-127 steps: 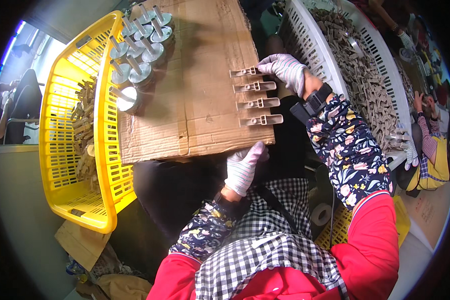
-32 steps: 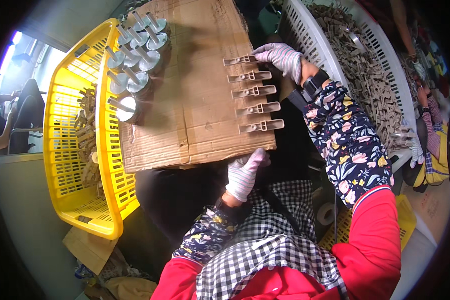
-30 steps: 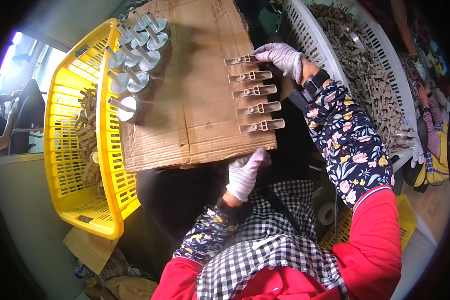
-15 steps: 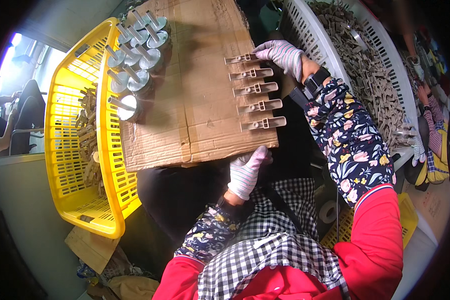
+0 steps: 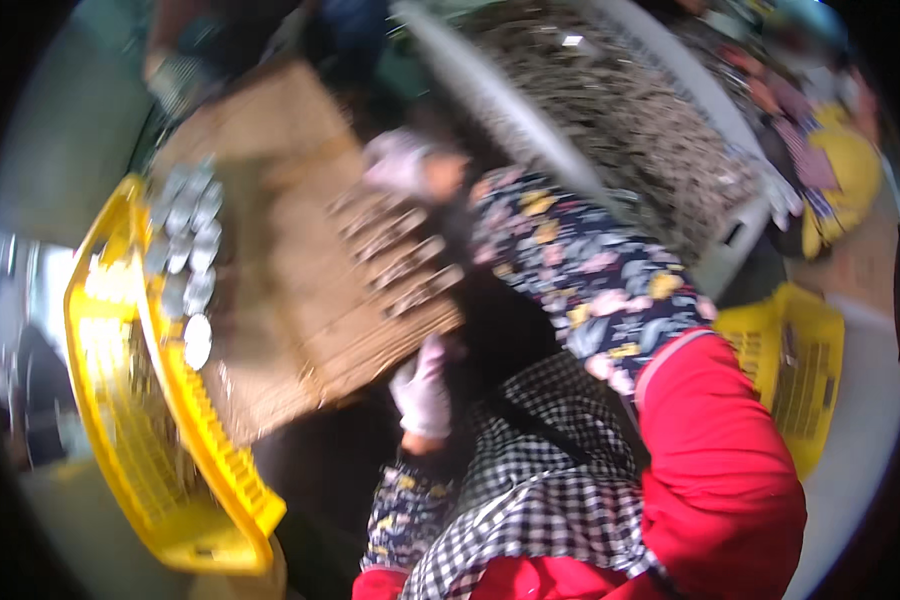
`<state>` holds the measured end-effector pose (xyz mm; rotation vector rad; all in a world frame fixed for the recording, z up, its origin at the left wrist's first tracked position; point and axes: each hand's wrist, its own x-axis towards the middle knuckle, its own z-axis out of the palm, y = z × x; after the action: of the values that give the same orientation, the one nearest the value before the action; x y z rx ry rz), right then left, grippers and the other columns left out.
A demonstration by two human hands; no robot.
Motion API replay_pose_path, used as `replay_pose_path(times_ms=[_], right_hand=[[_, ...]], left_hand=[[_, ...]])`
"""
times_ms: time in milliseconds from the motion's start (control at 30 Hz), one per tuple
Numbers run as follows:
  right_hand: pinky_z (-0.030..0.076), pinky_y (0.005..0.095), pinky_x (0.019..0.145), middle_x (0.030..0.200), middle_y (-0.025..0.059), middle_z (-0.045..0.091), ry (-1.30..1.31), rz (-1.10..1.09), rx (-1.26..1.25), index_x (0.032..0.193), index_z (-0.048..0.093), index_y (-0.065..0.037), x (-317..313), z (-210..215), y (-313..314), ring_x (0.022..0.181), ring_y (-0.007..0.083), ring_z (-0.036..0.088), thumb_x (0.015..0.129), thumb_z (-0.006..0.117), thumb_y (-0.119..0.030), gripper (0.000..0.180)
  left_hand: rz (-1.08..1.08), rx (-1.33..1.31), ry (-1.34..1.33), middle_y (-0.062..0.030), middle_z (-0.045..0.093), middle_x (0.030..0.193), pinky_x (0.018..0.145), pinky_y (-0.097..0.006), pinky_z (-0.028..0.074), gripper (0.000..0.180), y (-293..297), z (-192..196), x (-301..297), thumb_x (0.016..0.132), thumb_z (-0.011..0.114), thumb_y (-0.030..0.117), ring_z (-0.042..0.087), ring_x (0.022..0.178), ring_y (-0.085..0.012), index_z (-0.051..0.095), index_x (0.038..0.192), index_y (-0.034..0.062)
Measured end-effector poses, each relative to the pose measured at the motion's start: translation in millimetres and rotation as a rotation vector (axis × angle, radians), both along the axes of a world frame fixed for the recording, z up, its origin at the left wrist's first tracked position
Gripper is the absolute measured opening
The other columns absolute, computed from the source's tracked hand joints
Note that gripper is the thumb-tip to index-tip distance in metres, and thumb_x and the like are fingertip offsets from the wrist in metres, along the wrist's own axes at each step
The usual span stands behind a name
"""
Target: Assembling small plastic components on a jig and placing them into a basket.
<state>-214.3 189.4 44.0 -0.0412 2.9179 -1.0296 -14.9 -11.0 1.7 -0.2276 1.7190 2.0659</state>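
A brown cardboard sheet [image 5: 275,310] lies tilted in front of me. My left hand [image 5: 425,392], in a pale glove, grips its near edge, the thumb at the top and the other fingers mostly hidden. By the sheet's right edge is my right hand [image 5: 398,162], also gloved, close to the far end of a row of several narrow metal clips [image 5: 395,248]. Motion smears its fingers, so I cannot tell what they hold. Several round metal discs [image 5: 198,340] stand grouped along the sheet's left side; their stems, plain earlier, are blurred now.
A yellow plastic basket [image 5: 120,450] stands against the sheet's left side. A large pale crate [image 5: 540,135] full of metal pieces is beyond my right arm. Another yellow basket [image 5: 815,370] sits at the right. Other people's hands show at the far left and right.
The whole view has swung, and the sheet now appears further left and more tilted. My right hand stays near the far end of the clip row. The left remains at the near edge.
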Motion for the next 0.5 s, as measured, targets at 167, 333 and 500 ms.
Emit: replay_pose_path(times_ms=[167, 333, 500], right_hand=[[0.044, 0.0367, 0.091, 0.104, 0.0189, 0.062, -0.078, -0.065, 0.034, 0.098, 0.067, -0.004, 13, 13, 7, 0.102, 0.0321, 0.059, 0.08, 0.053, -0.037, 0.04], [0.045, 0.0377, 0.085, 0.1, 0.0179, 0.063, 0.118, -0.104, 0.097, 0.102, 0.064, -0.004, 64, 61, 117, 0.096, 0.0297, 0.059, 0.079, 0.055, -0.041, 0.044], [0.047, 0.0376, 0.082, 0.103, 0.021, 0.061, -0.155, -0.679, 0.464, 0.102, 0.063, -0.002, 160, 47, 267, 0.095, 0.0311, 0.06, 0.08, 0.054, -0.022, 0.031]], left_hand=[[0.041, -0.032, 0.022, -0.005, 0.063, 0.071, 0.066, -0.027, 0.046, 0.031, 8, -13, 4, 0.088, 0.058, 0.031, 0.057, 0.066, -0.0127, 0.063, 0.077, 0.002], [0.018, -0.005, 0.05, -0.0046, 0.062, 0.07, 0.066, -0.029, 0.047, 0.031, 12, -15, 2, 0.087, 0.059, 0.031, 0.057, 0.066, -0.0133, 0.063, 0.076, 0.0028], [-0.011, -0.15, 0.031, -0.0042, 0.062, 0.071, 0.062, -0.027, 0.044, 0.035, 9, -12, 1, 0.087, 0.058, 0.036, 0.054, 0.064, -0.0129, 0.063, 0.076, 0.0025]])
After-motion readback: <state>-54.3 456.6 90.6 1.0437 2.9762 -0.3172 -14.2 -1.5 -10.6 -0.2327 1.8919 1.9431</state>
